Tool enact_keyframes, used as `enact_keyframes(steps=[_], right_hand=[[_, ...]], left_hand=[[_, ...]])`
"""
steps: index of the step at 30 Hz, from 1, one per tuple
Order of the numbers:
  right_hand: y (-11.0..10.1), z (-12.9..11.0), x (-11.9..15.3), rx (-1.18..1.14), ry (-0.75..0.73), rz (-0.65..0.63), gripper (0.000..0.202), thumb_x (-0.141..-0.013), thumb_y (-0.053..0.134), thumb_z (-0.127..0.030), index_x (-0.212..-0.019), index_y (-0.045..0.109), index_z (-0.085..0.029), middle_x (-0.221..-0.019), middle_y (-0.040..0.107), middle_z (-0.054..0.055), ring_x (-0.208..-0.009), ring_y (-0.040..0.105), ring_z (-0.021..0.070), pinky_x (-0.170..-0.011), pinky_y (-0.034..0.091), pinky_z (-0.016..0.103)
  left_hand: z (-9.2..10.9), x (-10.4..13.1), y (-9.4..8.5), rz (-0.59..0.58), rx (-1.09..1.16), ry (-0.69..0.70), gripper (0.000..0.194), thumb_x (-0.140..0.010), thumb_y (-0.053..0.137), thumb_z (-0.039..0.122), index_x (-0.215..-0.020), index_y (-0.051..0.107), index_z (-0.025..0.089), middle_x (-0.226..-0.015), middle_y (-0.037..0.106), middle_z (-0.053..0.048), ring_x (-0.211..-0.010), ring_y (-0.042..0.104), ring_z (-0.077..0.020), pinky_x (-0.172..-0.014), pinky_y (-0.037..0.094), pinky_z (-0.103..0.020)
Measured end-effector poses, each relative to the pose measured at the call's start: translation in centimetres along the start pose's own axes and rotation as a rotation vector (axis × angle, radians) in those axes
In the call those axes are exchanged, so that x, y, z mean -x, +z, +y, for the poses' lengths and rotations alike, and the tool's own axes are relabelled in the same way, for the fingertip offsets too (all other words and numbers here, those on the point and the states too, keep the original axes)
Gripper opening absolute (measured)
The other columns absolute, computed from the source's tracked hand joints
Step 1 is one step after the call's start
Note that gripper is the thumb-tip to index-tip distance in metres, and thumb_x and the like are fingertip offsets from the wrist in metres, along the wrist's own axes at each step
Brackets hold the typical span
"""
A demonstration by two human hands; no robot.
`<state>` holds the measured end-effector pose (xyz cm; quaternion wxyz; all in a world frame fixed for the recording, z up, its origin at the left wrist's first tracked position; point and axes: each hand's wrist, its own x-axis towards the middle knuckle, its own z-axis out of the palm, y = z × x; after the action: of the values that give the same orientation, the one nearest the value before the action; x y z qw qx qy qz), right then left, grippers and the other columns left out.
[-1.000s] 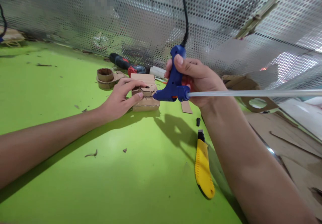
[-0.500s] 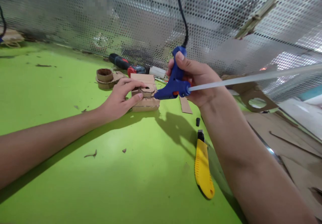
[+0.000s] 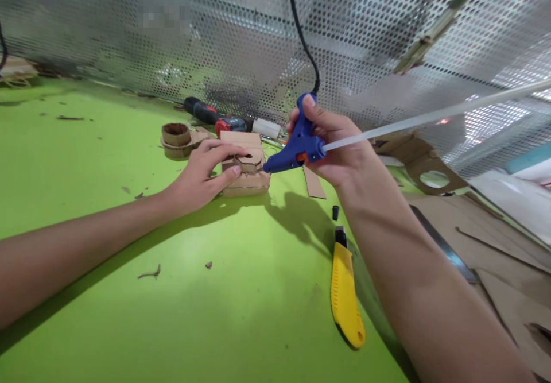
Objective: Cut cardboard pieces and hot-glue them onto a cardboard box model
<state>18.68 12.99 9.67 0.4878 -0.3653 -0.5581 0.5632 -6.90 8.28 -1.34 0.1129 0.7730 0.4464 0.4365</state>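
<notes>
My right hand point(image 3: 340, 144) is wrapped round the handle of a blue hot glue gun point(image 3: 286, 156). A long whitish glue stick point(image 3: 400, 122) runs out of its rear end. The nozzle points left and meets the side of a small layered cardboard piece point(image 3: 250, 163) with a dark hole in its top. That piece sits on a cardboard block point(image 3: 252, 185) on the green table. With thumb and fingers, my left hand point(image 3: 206, 170) grips the small piece from the left. Whether glue is flowing is too small to tell.
A yellow utility knife point(image 3: 346, 297) and a small black cap point(image 3: 335, 212) lie to the right. Behind are a cordless power tool point(image 3: 215, 116) and a round cardboard part point(image 3: 176, 140). Cardboard sheets point(image 3: 451, 233) cover the right side. A perforated metal panel point(image 3: 241, 33) stands behind.
The view has shifted slightly, so most things sit a little lower and further left. Both hands keep their holds, and the nozzle stays at the cardboard piece's right side.
</notes>
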Motion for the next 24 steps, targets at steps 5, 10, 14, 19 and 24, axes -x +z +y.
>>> enact_keyframes(steps=[5,10,14,19,24], right_hand=[[-0.33,0.20,-0.03,-0.143,0.012,0.014,0.036,-0.073,0.105,-0.039,-0.079,0.071,-0.028,-0.085,0.077,-0.001,-0.086,0.078,0.0193,-0.073,0.069,0.030],[-0.33,0.26,-0.04,-0.112,0.020,0.056,0.035,-0.075,0.102,-0.040,-0.077,0.069,-0.029,-0.084,0.078,0.001,-0.088,0.079,0.0226,-0.071,0.069,0.031],[-0.36,0.25,-0.17,-0.062,-0.003,0.054,0.038,-0.076,0.101,-0.043,-0.076,0.066,-0.029,-0.078,0.075,0.000,-0.087,0.080,0.0237,-0.068,0.067,0.033],[-0.59,0.59,-0.44,-0.045,-0.035,0.047,0.039,-0.076,0.101,-0.047,-0.076,0.066,-0.029,-0.076,0.074,0.000,-0.088,0.080,0.0244,-0.068,0.067,0.033],[-0.59,0.93,-0.52,-0.065,-0.040,0.072,0.037,-0.078,0.099,-0.046,-0.078,0.066,-0.030,-0.080,0.075,0.001,-0.091,0.079,0.0248,-0.070,0.068,0.035]], left_hand=[[0.27,-0.04,-0.14,-0.015,-0.030,0.034,0.042,-0.112,0.053,0.056,-0.140,0.074,0.032,-0.143,0.075,-0.007,-0.143,0.058,-0.0329,-0.125,0.044,-0.056],[0.69,-0.15,-0.28,-0.040,-0.050,0.070,0.047,-0.113,0.047,0.062,-0.138,0.075,0.033,-0.142,0.078,-0.006,-0.142,0.059,-0.0356,-0.123,0.043,-0.060],[0.71,-0.12,-0.28,-0.044,-0.045,0.064,0.049,-0.113,0.046,0.066,-0.138,0.075,0.034,-0.144,0.078,-0.005,-0.144,0.059,-0.0342,-0.124,0.043,-0.058],[0.30,-0.06,-0.17,-0.041,-0.039,0.083,0.042,-0.113,0.052,0.058,-0.138,0.075,0.034,-0.145,0.077,-0.005,-0.144,0.060,-0.0339,-0.125,0.043,-0.058],[0.20,-0.07,-0.14,-0.028,-0.026,0.097,0.037,-0.113,0.056,0.052,-0.138,0.075,0.033,-0.142,0.078,-0.005,-0.142,0.060,-0.0337,-0.123,0.044,-0.057]])
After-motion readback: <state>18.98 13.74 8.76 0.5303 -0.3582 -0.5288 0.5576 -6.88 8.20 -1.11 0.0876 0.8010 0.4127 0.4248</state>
